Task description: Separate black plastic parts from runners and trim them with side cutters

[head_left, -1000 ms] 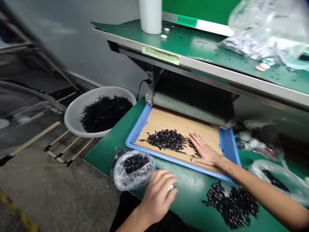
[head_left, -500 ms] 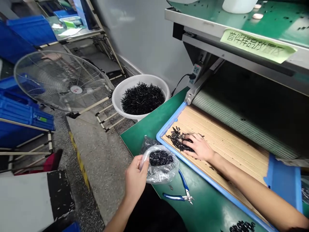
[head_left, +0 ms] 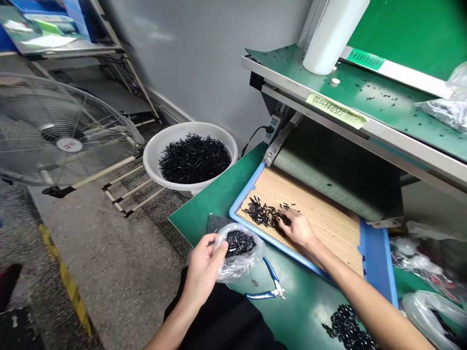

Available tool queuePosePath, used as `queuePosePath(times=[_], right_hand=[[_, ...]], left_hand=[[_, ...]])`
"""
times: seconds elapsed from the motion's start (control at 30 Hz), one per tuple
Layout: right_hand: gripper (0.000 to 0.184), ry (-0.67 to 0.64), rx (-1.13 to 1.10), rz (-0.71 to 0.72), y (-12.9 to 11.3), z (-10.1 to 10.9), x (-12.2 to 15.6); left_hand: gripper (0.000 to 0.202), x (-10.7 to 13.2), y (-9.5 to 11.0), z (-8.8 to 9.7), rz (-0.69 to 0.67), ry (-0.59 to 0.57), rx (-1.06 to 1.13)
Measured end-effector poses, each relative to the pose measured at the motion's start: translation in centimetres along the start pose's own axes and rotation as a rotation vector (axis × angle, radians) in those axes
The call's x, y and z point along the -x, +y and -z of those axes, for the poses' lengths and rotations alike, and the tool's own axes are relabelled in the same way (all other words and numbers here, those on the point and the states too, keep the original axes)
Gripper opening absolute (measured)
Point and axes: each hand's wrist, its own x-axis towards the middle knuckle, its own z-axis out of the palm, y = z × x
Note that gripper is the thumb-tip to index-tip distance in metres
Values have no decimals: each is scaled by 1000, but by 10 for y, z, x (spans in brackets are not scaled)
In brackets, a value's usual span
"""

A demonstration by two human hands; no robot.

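My left hand (head_left: pixel 207 260) pinches the rim of a clear plastic bag (head_left: pixel 237 270), thumb on the near side. Inside the bag lie many small, shiny black pieces (head_left: pixel 239 243). My right hand (head_left: pixel 299 228) is over the cardboard-lined blue tray (head_left: pixel 233 211), fingers curled down into a loose heap of small black plastic pieces (head_left: pixel 260 211). Its fingertips are partly hidden among them. Between the bag and the table's front edge lie blue-handled side cutters (head_left: pixel 272 284) with their handles spread.
A white tub (head_left: pixel 153 160) full of thin black pieces stands beyond the green table (head_left: pixel 219 189). Another black pile (head_left: pixel 346 325) lies at the front right. A shelf (head_left: pixel 365 121) overhangs the tray. A fan (head_left: pixel 69 143) stands left; more plastic bags (head_left: pixel 423 311) lie right.
The view has swung right. My right hand's fingers, spread flat over the heap before, have drawn in and curled around pieces. My left hand still holds the bag.
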Motion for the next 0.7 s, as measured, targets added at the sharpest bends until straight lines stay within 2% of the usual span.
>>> queuePosePath(times=[0.1,0.2,0.3,0.4,0.47,0.57,0.7], right_hand=[[40,58,-134,-6,-28,19,5],[37,-69,-256,78,-80,27,4],[30,-255,-288,167,-139,16,-4],[22,-334,-172,111,-181,-4,-16],[23,-334,-84,60,-195,-15,-21],[27,-287,-60,52,-202,-22,-22],[21,-205,-309,136,-200,-15,-13]], left_hand=[[39,-1,-3,1,-8,-44,13],[38,1,-4,0,2,-66,49],[38,4,-3,0,8,-74,68],[37,6,-3,4,3,-80,90],[36,7,-3,8,-4,-71,106],[34,8,-5,13,2,-63,110],[35,11,-9,17,22,-97,96]])
